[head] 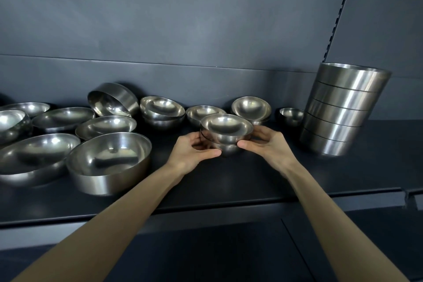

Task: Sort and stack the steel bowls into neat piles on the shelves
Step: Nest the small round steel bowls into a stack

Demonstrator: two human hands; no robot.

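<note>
Straight ahead in the head view, both hands close around a small stack of round steel bowls [226, 135] standing on the dark shelf [251, 181], roughly at its middle. On the stack's left side the left hand [192, 151] curls partway, its thumb lying along the base of the lower bowl and its fingers wrapped behind the side. From the other side the right hand [267, 143] mirrors it, thumb tip pressed to the seam between the two bowls and fingers bent around the far side under the rim. At least two bowls are nested there, the upper one sitting slightly tilted in the lower. Well to the right stands a tall stack of straight-sided bowls [343, 110], five high and leaning a little, with a tiny bowl [291, 115] just beside its foot. Behind the held stack sit a single small bowl [203, 113] and a nested pair [250, 107]. Farther left rest another nested pile [162, 112], a tipped bowl [113, 101] propped on its side, and several wide bowls, the nearest a large deep bowl [109, 162] near the shelf's front edge.
</note>
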